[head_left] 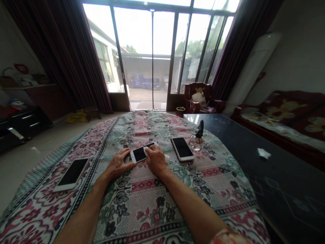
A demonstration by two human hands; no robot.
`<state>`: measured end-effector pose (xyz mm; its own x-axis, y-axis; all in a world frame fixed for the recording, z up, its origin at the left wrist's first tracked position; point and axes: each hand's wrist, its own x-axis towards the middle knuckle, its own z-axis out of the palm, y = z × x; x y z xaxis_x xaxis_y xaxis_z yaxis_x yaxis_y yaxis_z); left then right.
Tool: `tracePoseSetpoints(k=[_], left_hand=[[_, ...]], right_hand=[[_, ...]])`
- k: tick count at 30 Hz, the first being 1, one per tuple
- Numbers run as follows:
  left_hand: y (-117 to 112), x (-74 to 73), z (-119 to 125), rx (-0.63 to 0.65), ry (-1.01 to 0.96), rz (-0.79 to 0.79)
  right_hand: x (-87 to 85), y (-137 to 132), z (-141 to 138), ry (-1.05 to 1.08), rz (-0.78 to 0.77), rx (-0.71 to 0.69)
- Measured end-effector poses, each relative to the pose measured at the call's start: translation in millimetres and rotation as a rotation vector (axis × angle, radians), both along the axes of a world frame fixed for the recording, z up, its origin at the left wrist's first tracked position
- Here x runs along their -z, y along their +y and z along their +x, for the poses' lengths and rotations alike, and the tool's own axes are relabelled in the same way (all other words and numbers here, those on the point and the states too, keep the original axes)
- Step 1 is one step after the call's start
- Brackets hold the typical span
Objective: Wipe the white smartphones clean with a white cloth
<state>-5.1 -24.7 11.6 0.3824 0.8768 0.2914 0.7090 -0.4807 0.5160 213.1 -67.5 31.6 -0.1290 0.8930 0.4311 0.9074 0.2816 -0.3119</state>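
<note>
A white smartphone (140, 154) with a dark screen lies on the patterned tablecloth in front of me. My left hand (118, 163) grips its left end, thumb along the near edge and fingers at the far side. Over the right part of the screen, my right hand (155, 158) is closed on a white tissue (145, 149), pressed to the glass. Some of the tissue shows beyond that hand's right side; the rest is hidden by the fingers. To the right lies a second smartphone (182, 149), and next to it stands a clear spray bottle (197, 141) with a black head.
A large white tablet (72, 174) lies at left on the cloth-covered round table (152, 210). Along the right runs a dark glossy table (279, 176) bearing a crumpled white tissue (264, 153). Beyond are a wooden armchair (199, 95), a sofa (286, 108) and glass doors (137, 61).
</note>
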Motion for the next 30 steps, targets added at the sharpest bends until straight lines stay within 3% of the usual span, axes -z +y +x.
tracePoseSetpoints(k=[4, 7, 23, 26, 30], left_hand=[[2.4, 0.2, -4.3, 0.036, -0.024, -0.039], [4.4, 1.9, -6.6, 0.046, -0.053, -0.053], [6.1, 5.9, -5.3, 0.042, -0.068, 0.019], [5.5, 5.0, -5.0, 0.031, -0.06, 0.003], [4.0, 2.1, -4.5, 0.041, -0.066, -0.016]], right_hand=[[3.0, 14.7, 19.7, 0.098, 0.035, 0.163], [2.9, 18.4, 23.5, 0.08, 0.014, 0.188], [-11.5, -16.2, -35.3, -0.123, -0.068, -0.331], [-9.0, -10.7, -28.7, -0.097, -0.068, -0.282], [-4.0, 5.1, -5.7, -0.034, -0.038, -0.033]])
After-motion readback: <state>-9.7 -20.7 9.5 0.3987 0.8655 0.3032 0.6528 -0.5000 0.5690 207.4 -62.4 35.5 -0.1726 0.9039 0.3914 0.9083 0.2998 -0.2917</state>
